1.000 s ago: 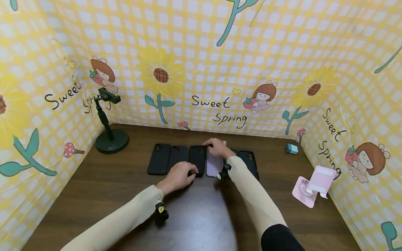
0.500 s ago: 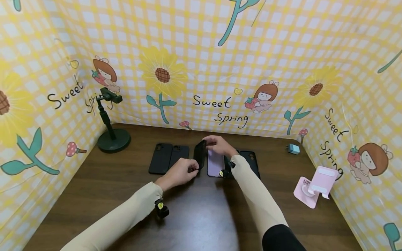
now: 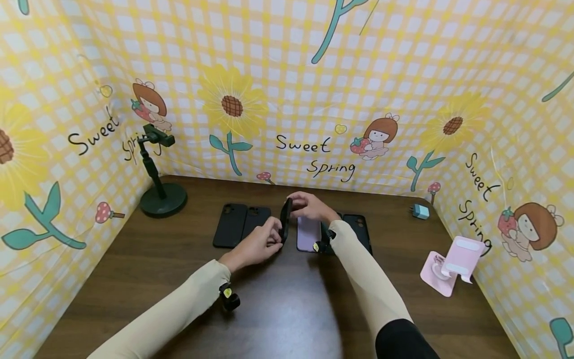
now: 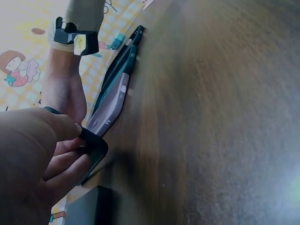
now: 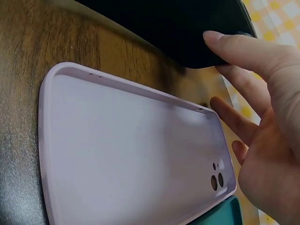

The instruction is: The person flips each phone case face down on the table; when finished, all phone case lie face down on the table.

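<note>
A black phone case (image 3: 285,219) stands tilted up on its long edge, gripped at both ends. My left hand (image 3: 257,243) pinches its near end between thumb and fingers, as the left wrist view shows. At the far end my right hand (image 3: 311,207) holds its corner, thumb (image 5: 225,43) on the face and fingers behind. Directly right of it lies a lilac phone case (image 5: 117,140), hollow side up with camera holes at one end. A teal case (image 5: 227,213) peeks out beside the lilac one, partly hidden by my right arm in the head view.
Two dark phone cases (image 3: 230,227) lie face down on the left, another black case (image 3: 358,229) on the right. A dark green stand (image 3: 163,199) is at back left. A light blue charger (image 3: 420,212) and a pink phone stand (image 3: 448,267) are on the right.
The black case lay flat in the row; both hands have tipped it up from the table until it is nearly edge-on. The left fingers have shifted up along its side.
</note>
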